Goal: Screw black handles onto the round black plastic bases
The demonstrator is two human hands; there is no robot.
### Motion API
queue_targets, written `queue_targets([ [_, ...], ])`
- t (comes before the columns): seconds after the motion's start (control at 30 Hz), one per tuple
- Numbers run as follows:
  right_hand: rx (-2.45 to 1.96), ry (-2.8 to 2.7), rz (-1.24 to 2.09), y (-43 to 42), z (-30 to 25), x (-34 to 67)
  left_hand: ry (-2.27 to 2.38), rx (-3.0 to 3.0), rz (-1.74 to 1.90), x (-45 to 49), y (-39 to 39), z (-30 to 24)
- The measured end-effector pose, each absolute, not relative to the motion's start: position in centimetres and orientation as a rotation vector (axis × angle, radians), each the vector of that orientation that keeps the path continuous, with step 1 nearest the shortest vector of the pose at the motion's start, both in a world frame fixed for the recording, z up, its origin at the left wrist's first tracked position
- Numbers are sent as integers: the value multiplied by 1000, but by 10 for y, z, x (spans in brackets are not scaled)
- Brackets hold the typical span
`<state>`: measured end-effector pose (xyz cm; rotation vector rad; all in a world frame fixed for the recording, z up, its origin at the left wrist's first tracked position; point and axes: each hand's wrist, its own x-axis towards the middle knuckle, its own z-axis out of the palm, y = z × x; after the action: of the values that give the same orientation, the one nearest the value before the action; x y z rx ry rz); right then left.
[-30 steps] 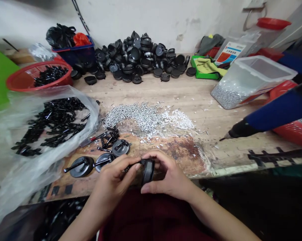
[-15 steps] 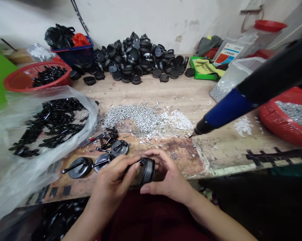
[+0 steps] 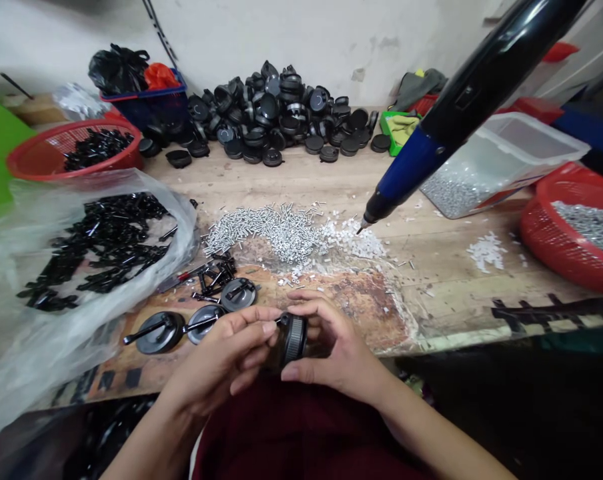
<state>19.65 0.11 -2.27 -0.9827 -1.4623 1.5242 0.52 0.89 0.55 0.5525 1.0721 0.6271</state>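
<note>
Both hands meet over the near table edge around a round black part (image 3: 292,338) with a ribbed rim. My left hand (image 3: 221,360) pinches its left side with curled fingers. My right hand (image 3: 334,350) wraps round it from the right. Three finished black discs with handles (image 3: 162,331) lie just left of my hands. A pile of small silver screws (image 3: 281,233) and white bits lies beyond. A blue and black electric screwdriver (image 3: 431,140) hangs over the table, tip down near the white bits.
A clear bag of black levers (image 3: 101,247) lies at left, a red basket (image 3: 26,163) behind it. A heap of black round parts (image 3: 276,113) sits by the wall. At right stand a clear tub of screws (image 3: 486,167) and a red basket of screws (image 3: 576,233).
The hanging screwdriver has swung from the right edge to left and upward over the table. My hands stay on the black part, with the left fingers shifted slightly.
</note>
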Motion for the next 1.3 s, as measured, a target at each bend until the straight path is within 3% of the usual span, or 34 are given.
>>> queue_targets([
  [0.6, -1204, -1682, 1249, 21, -25, 190, 1346, 867, 956, 37, 6, -7],
  [0.73, -1260, -1606, 1166, 28, -38, 189, 1348, 972, 805, 39, 12, -1],
  [1.03, -1066, -1006, 1600, 39, -44, 198, 1803, 1656, 702, -23, 73, 28],
  [1.3, -1016, -944, 1675, 40, -47, 196, 1854, 2220, 220, -13, 122, 13],
])
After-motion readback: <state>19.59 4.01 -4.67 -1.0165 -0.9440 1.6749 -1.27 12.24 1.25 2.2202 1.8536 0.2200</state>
